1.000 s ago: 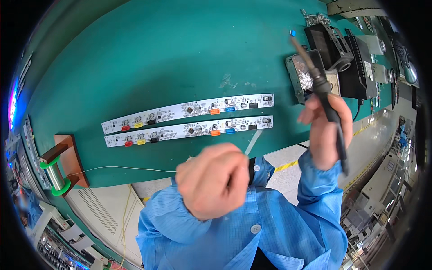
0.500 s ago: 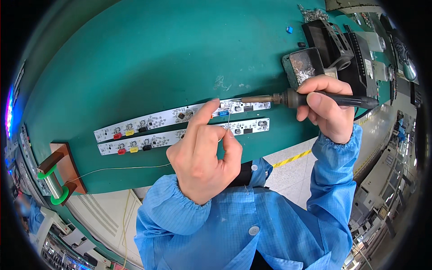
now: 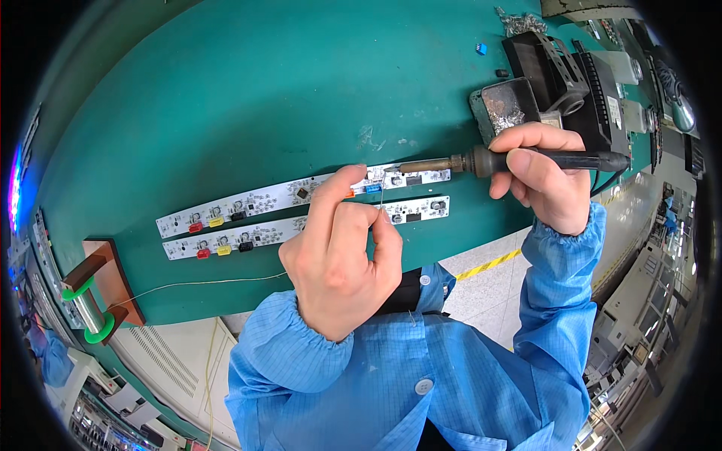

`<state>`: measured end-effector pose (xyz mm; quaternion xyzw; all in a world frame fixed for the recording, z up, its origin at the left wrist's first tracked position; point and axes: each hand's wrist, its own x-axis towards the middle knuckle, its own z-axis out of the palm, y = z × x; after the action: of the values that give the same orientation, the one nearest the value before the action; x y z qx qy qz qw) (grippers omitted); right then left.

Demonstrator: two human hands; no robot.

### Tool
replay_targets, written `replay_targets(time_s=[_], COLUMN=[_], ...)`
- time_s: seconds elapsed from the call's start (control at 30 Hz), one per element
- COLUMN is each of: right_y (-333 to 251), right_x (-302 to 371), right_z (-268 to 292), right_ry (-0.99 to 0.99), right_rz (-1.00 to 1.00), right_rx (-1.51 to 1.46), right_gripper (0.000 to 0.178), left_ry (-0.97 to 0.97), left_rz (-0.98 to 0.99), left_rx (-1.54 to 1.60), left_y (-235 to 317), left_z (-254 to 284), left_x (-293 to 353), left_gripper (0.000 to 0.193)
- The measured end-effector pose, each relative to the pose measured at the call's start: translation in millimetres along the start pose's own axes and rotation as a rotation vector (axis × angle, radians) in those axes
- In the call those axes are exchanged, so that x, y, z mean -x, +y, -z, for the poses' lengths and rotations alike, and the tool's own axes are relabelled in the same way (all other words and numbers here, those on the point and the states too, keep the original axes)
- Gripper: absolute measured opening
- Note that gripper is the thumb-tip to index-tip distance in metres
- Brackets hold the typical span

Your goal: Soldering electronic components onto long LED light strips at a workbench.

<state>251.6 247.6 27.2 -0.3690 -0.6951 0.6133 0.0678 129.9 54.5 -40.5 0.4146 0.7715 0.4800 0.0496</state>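
Two long white circuit boards lie side by side on a green mat; the far circuit board (image 3: 271, 198) is under my left index fingertip, and the near circuit board (image 3: 278, 233) passes beneath my left hand (image 3: 335, 248). Thumb and a bent finger of that hand pinch thin solder wire (image 3: 382, 197), whose end rises to the far board. My right hand (image 3: 545, 169) is closed around a soldering iron (image 3: 481, 161). The iron's tip meets the far board by the wire's end, just above a blue connector (image 3: 374, 189). Whether tip and wire touch is too small to tell.
A green-ended solder spool (image 3: 94, 312) on a wooden stand sits at the left edge, its wire trailing to my left hand. Beyond my right hand are a metal tin (image 3: 505, 105) and a black iron holder (image 3: 545, 71). A small blue part (image 3: 481, 49) lies on the mat.
The iron and my right hand have shifted very slightly to the left. My left hand stays in place, still pinching the solder wire.
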Motion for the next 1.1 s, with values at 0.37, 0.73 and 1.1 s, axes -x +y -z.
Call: replay_targets(time_s=[0.37,0.73,1.1], right_y=[-3,70,83], right_x=[0,77,81], right_z=[-2,-13,-51], right_ry=[-0.002,0.505,0.611], right_rz=[-0.018,0.699,0.755], right_rx=[0.010,-0.001,0.413], right_gripper=[0.023,0.038,0.041], left_ry=[-0.083,0.039,-0.083], left_rz=[0.083,0.052,-0.019], left_rx=[0.027,-0.005,0.017], left_y=[8,11,-27], left_z=[6,57,75], left_x=[0,13,-5], left_gripper=[0.014,0.018,0.016])
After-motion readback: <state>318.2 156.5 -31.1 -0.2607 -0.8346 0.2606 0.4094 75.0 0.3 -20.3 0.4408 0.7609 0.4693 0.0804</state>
